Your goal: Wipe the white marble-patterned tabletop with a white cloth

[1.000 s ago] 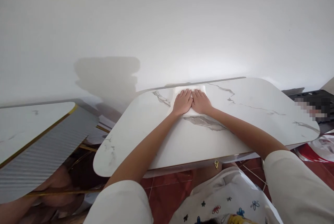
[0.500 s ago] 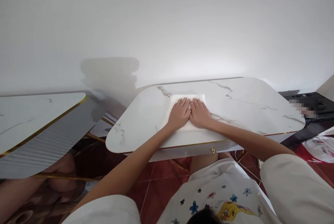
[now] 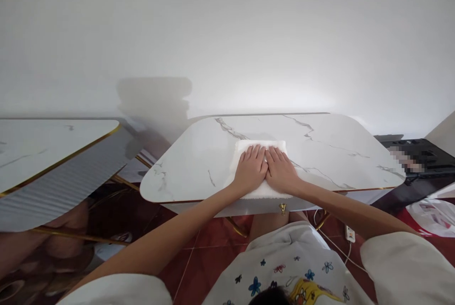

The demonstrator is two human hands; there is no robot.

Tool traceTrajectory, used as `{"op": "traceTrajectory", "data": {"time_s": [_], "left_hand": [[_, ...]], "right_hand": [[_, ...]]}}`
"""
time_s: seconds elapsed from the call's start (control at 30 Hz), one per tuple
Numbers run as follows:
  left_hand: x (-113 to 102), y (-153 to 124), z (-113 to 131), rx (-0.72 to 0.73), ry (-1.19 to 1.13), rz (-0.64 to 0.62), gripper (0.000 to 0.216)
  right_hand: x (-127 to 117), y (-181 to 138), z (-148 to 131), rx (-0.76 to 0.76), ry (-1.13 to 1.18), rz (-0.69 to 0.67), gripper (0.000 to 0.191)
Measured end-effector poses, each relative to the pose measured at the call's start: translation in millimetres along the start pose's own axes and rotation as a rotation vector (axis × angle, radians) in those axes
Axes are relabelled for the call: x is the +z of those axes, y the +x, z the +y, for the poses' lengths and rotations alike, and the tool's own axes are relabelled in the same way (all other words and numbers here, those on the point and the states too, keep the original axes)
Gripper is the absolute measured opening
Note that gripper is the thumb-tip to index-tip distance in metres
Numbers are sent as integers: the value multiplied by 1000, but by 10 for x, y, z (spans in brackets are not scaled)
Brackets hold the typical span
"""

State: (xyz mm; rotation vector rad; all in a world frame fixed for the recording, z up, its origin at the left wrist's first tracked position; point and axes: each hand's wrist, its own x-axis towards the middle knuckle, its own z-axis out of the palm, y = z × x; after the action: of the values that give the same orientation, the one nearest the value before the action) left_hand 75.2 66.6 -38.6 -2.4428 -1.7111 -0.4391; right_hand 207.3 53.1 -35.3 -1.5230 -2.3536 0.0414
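A white cloth point(image 3: 261, 145), folded into a rough rectangle, lies flat near the front edge of a white marble-patterned table point(image 3: 337, 148). My left hand point(image 3: 250, 168) rests palm down on the cloth with its fingers stretched forward. Beside it, my right hand point(image 3: 282, 168) also presses flat on the cloth, and the two thumbs touch or nearly touch. Both hands are open, gripping nothing. The near end of the cloth reaches the gold-trimmed front edge, just above a drawer with a small gold knob point(image 3: 283, 208).
A second marble-patterned table point(image 3: 53, 153) stands to the left, with another person's legs point(image 3: 67, 234) beneath it. A pale wall point(image 3: 227, 49) rises behind. On the right are a black object point(image 3: 433, 153), a plastic bag point(image 3: 432, 215) and a white power strip point(image 3: 350, 234) with a cord.
Both hands and the cloth have slid toward me, bringing the cloth to the table's front edge. The camera view has shifted slightly.
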Motion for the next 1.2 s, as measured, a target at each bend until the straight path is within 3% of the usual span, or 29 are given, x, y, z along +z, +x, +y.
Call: {"op": "traceTrajectory", "data": {"time_s": [0.13, 0.37, 0.8, 1.0, 1.2], "left_hand": [[29, 166, -14, -13, -45, -27, 51], [169, 703, -324, -21, -94, -50, 50], [488, 1575, -834, 71, -161, 35, 47], [635, 1875, -1011, 127, -127, 53, 46], [720, 2135, -1125, 93, -101, 69, 44]], "right_hand": [[14, 135, 112, -8, -16, -8, 56], [189, 706, 291, 2, -25, 49, 54], [374, 1580, 561, 50, -53, 31, 56], [441, 1872, 667, 74, -48, 47, 56], [508, 2169, 783, 42, -72, 61, 54]]}}
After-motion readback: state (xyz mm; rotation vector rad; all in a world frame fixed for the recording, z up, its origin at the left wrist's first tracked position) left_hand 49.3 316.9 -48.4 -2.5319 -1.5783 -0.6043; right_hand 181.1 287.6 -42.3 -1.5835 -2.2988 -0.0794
